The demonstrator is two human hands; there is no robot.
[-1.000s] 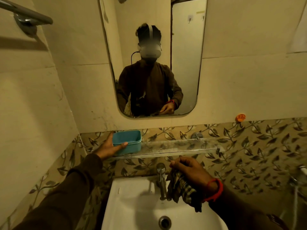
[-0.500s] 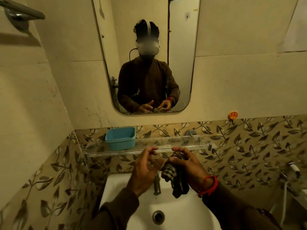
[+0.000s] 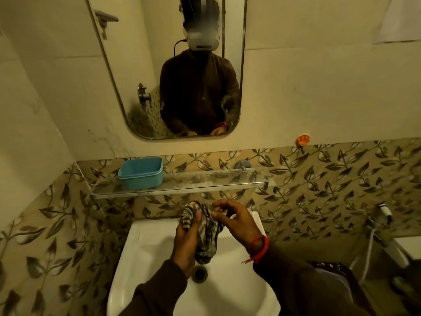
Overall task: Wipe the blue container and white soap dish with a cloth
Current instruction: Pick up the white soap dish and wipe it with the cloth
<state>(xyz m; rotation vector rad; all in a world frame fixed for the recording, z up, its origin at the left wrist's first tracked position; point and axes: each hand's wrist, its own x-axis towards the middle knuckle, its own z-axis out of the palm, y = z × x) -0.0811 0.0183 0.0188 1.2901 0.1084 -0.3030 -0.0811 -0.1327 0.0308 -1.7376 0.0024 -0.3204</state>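
The blue container (image 3: 141, 173) stands at the left end of a glass shelf (image 3: 205, 183) under the mirror, with neither hand on it. Over the white sink (image 3: 145, 242), my left hand (image 3: 188, 242) grips a checked cloth (image 3: 206, 233), thumb pressed on its bunched top. My right hand (image 3: 234, 221) is beside it, fingers curled and pinching the cloth's upper edge. The cloth hangs down between both hands and hides the tap. No white soap dish shows.
A mirror (image 3: 173, 65) hangs on the tiled wall above the shelf. An orange hook (image 3: 302, 140) sticks to the wall at right. A hand-spray hose (image 3: 385, 213) and a toilet edge lie at far right. The sink drain (image 3: 200, 273) sits below the cloth.
My left hand left the blue container on the shelf, came down over the sink and took hold of the cloth that my right hand was holding. The view tilted downward.
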